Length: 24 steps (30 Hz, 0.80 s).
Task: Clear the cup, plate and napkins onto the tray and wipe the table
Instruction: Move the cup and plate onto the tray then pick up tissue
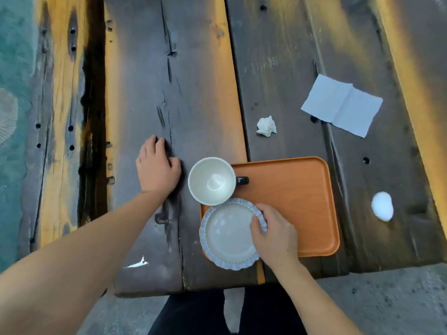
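Observation:
An orange tray (295, 197) lies on the dark wooden table (150, 93). A white cup (211, 181) with a dark handle stands at the tray's far left corner. A small plate (227, 234) with a blue frilled rim rests over the tray's near left edge, and my right hand (273, 234) grips its right rim. My left hand (157, 165) lies flat on the table left of the cup, holding nothing. A crumpled white napkin (266, 126) and a flat unfolded napkin (342, 105) lie beyond the tray.
A white oval object (382, 205) sits on the table right of the tray. A white smear (136, 263) marks the near plank. Gaps run between the planks. The table's near edge is close to my legs (217, 313), over a grey floor.

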Each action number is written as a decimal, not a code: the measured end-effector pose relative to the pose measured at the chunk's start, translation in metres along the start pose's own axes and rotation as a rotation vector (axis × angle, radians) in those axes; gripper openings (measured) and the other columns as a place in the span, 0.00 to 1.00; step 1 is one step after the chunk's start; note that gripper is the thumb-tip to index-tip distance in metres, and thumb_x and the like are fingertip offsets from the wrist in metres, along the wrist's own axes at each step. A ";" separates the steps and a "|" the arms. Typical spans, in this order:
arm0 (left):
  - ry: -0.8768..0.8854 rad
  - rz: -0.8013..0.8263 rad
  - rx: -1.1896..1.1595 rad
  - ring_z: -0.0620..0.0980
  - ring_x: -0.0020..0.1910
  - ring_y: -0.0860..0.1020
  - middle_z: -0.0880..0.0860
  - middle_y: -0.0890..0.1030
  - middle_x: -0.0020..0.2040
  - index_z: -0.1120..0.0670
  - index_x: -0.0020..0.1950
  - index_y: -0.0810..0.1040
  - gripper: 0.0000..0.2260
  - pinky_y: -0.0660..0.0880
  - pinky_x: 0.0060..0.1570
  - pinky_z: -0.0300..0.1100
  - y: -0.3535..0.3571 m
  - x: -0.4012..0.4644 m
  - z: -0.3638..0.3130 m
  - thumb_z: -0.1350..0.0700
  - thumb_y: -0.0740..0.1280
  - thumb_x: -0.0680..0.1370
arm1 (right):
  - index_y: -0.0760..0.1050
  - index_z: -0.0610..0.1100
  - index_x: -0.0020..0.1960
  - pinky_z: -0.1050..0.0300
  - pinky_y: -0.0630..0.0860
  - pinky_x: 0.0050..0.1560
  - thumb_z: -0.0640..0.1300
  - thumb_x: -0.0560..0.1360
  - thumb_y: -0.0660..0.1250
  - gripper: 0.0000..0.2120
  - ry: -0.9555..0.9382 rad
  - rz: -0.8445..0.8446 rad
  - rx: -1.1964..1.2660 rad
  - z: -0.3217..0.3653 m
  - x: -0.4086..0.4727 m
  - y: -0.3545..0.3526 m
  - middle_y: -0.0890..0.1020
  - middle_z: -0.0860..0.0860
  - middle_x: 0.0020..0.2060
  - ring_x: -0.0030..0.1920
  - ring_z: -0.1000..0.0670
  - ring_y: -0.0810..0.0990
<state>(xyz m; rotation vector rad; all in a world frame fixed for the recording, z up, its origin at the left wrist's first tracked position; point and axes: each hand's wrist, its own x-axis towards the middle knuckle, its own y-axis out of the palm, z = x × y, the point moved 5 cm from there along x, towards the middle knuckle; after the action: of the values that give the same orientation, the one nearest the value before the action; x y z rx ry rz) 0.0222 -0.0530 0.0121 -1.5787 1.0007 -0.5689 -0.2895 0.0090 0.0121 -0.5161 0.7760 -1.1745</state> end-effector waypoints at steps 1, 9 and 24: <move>-0.037 0.008 0.014 0.62 0.71 0.67 0.60 0.71 0.72 0.59 0.68 0.73 0.20 0.65 0.68 0.57 -0.005 0.006 -0.004 0.57 0.63 0.77 | 0.77 0.52 0.56 0.54 0.78 0.38 0.53 0.77 0.57 0.14 0.004 0.059 0.006 0.000 0.003 -0.001 0.82 0.58 0.44 0.42 0.55 0.80; -0.034 0.046 -0.003 0.62 0.61 0.73 0.59 0.78 0.60 0.57 0.57 0.80 0.12 0.69 0.60 0.54 -0.006 0.064 -0.110 0.57 0.61 0.78 | 0.75 0.54 0.48 0.50 0.79 0.38 0.58 0.78 0.61 0.09 -0.028 0.464 -0.043 -0.013 0.068 -0.048 0.81 0.54 0.33 0.35 0.53 0.80; 0.271 -0.127 0.058 0.56 0.78 0.63 0.55 0.69 0.77 0.51 0.74 0.72 0.26 0.61 0.75 0.56 0.051 0.100 -0.177 0.54 0.58 0.75 | 0.71 0.50 0.62 0.49 0.80 0.45 0.49 0.77 0.68 0.15 -0.140 0.120 0.128 0.015 0.214 -0.091 0.73 0.55 0.53 0.43 0.55 0.77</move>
<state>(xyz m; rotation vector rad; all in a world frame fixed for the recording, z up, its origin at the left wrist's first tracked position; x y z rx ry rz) -0.0826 -0.2338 -0.0065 -1.5479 1.0784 -0.9101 -0.2958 -0.2236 0.0304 -0.4347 0.5995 -1.0573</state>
